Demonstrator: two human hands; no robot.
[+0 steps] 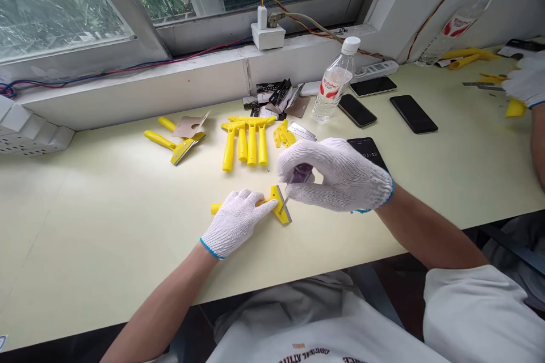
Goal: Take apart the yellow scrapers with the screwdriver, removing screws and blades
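A yellow scraper [279, 204] with a metal blade edge lies flat on the table, its head pointing right. My left hand [237, 219], in a white knit glove, is closed over its handle and presses it down. My right hand [336, 176], gloved too, grips the purple handle of a screwdriver [301, 172]. The screwdriver's thin shaft slants down to a screw on the scraper's head. Beyond my hands stand several yellow scraper bodies [252, 139] lined up side by side. Small yellow pieces [284, 134] and a thin metal blade [302, 130] lie right of them.
At the back left lie yellow scrapers [183, 147] with a cardboard piece. Black packaging cards [279, 96], a water bottle [336, 82] and several phones [413, 114] occupy the back. A power strip [374, 71] lies by the wall. Another person's gloved hand [525, 79] works at far right.
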